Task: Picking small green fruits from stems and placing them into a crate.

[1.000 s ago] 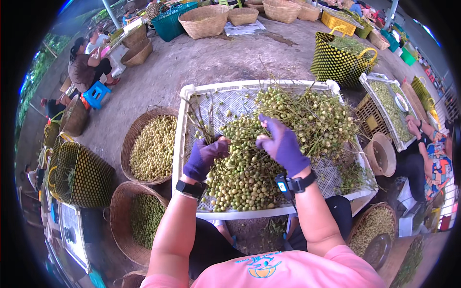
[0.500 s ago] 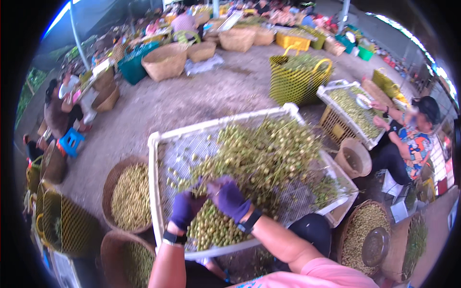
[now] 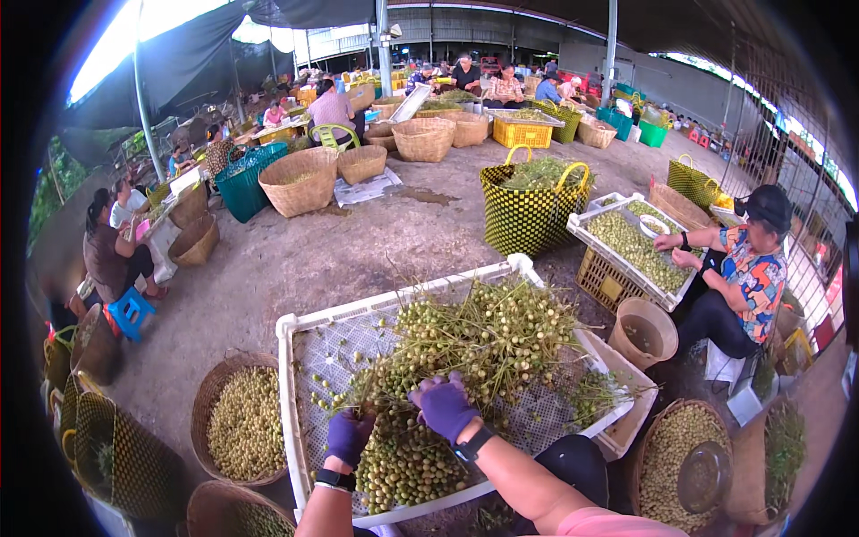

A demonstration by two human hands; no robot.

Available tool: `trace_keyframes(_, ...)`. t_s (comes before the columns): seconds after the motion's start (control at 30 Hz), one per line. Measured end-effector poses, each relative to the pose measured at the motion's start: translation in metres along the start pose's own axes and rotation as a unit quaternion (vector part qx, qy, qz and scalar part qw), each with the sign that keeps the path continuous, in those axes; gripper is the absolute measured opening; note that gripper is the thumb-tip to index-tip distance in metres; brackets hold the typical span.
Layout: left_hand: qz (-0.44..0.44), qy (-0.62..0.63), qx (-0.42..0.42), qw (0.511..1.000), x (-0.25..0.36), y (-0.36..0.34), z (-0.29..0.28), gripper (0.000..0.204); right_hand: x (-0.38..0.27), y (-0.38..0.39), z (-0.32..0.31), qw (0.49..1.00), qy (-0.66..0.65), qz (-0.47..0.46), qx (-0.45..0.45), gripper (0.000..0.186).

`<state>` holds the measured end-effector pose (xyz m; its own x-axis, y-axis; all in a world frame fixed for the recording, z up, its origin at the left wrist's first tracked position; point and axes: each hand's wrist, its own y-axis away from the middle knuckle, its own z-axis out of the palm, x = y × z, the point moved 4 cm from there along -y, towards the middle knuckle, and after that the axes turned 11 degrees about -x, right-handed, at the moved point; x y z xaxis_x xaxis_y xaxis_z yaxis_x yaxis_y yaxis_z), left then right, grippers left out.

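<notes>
Working over a white mesh tray [image 3: 335, 345]: two hands in purple gloves.

Left hand [image 3: 349, 436]: above the tray's near left part, beside stems; its fingers are largely hidden, so the grip cannot be told. Right hand [image 3: 445, 407]: above the tray's middle, fingers bent; whether they pinch anything cannot be told.

Stemmed fruit bunches [image 3: 501, 327]: heaped from the tray's middle to its far right. Loose round fruit [image 3: 403, 465], green to yellowish: inside the tray's near rim.

Risks, as judged: tangled stems, if pulled hard, may drag neighbouring bunches along; loose fruit crowding the near rim may roll over it if nudged; a tight squeeze may bruise fruit.

Surface and room: grey concrete floor [image 3: 429, 224], damp-patched beyond the tray. Wicker basket [image 3: 204, 394] of pale fruit, left of the tray. Beige bucket [image 3: 626, 345], right of it. Black-and-yellow woven tote [image 3: 528, 210], beyond it. Seated co-worker [image 3: 747, 286], farther right of the tray. Metal post [image 3: 611, 54] and dark canopy [image 3: 313, 11], far beyond it.
</notes>
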<state>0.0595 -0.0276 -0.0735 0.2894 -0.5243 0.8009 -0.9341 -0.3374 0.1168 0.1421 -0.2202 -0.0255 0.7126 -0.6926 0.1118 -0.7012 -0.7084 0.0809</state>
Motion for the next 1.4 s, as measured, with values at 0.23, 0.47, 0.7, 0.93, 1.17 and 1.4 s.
trace_keyframes(0.23, 0.076, 0.005, 0.049, 0.996, 0.025, 0.011, -0.012, 0.029, -0.021, 0.009, -0.046, 0.977, -0.116, -0.08, 0.159, 0.02)
trace_keyframes(0.47, 0.078, -0.143, 0.129, 0.978, 0.043, 0.023, -0.028, 0.025, -0.016, 0.006, -0.032, 0.954, -0.296, -0.013, 0.054, 0.044)
trace_keyframes(0.7, 0.251, -0.009, 0.082, 0.964, 0.039, 0.016, -0.021, 0.029, -0.008, -0.001, -0.031, 0.953, -0.296, -0.026, 0.054, 0.047)
trace_keyframes(0.93, 0.056, -0.086, -0.017, 0.995, 0.05, 0.021, -0.016, 0.028, -0.015, 0.011, -0.063, 0.814, -0.551, -0.17, 0.068, 0.051)
trace_keyframes(1.17, 0.058, 0.381, -0.14, 0.912, 0.073, 0.03, -0.054, 0.038, 0.018, 0.005, -0.066, 0.748, -0.626, -0.153, 0.161, 0.039)
trace_keyframes(1.4, 0.067, 0.321, -0.215, 0.92, 0.077, 0.033, -0.037, 0.027, -0.046, -0.008, -0.02, 0.783, -0.572, -0.235, 0.068, 0.057)
